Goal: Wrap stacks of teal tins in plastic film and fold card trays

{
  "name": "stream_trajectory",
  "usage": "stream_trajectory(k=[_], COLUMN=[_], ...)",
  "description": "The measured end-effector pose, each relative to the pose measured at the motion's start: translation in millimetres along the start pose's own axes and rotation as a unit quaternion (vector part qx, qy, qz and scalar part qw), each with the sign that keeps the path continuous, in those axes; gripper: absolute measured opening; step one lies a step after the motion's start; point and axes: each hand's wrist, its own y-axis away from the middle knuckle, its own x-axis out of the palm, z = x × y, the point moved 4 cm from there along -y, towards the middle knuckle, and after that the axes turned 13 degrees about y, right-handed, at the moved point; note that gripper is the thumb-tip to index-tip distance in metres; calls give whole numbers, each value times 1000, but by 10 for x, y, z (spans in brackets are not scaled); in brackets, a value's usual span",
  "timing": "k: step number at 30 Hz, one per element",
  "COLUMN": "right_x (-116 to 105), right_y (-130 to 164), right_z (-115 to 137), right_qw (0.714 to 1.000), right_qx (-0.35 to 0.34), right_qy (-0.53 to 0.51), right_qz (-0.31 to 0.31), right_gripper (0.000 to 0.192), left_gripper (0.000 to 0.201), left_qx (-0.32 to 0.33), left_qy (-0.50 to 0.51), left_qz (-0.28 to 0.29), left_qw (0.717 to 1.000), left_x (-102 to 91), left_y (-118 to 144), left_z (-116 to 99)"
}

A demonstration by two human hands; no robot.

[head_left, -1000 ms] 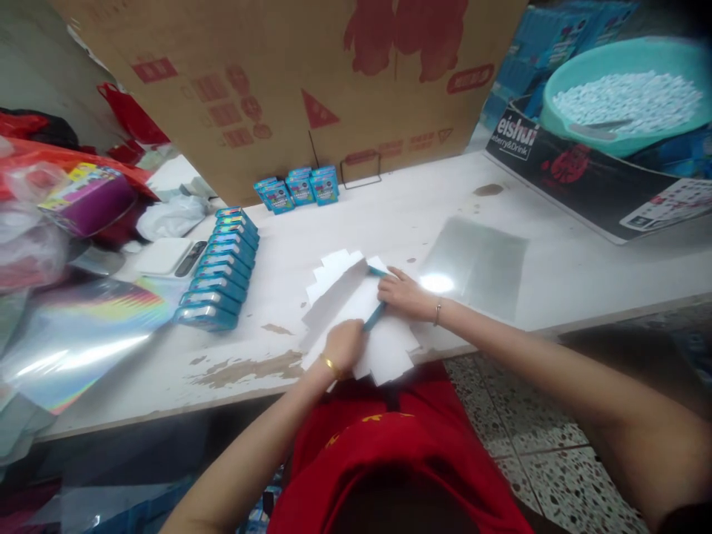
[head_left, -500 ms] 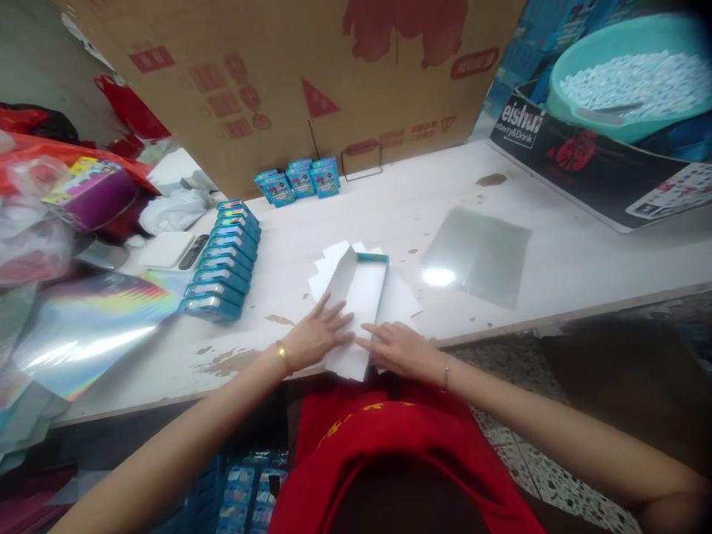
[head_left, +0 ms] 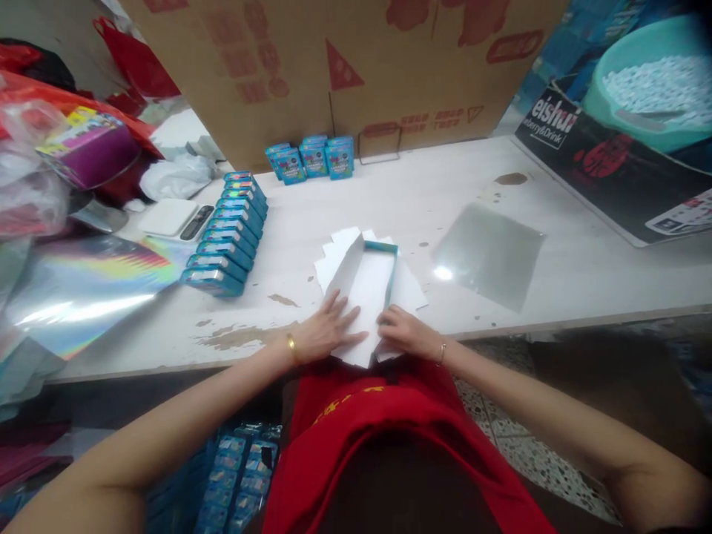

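A partly folded cardboard box, white inside with teal showing along its far and right walls, lies at the table's front edge. Its left panel stands up at a slant. My left hand rests on the lower left of the box with its fingers spread. At the near right side, my right hand has its fingers bent and closed on the box's right edge; the fingertips are partly hidden. White card sheets are fanned out beneath the box.
Left of the box stands a row of blue packs beside a white scale. More small blue boxes stand before a large carton. A clear plastic sheet lies to the right, and a teal basin sits behind it.
My right hand's fingers have gone from stretched across the panel to bent at the box's right edge. My left hand stays spread on the box. The view has shifted slightly.
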Motion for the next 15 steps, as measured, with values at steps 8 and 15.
stream_trajectory(k=[8,15], right_x=[9,13], right_y=[0,-21], right_z=[-24,84], right_qw=[997,992], right_qx=[35,107], right_qy=[-73,-59], right_qz=[7,-32], right_gripper=[24,23], left_gripper=[65,63], left_qx=[-18,-35], left_qy=[47,26], left_qz=[-18,-27], left_qw=[999,999], left_x=[29,46], left_y=[19,13], left_z=[2,-57])
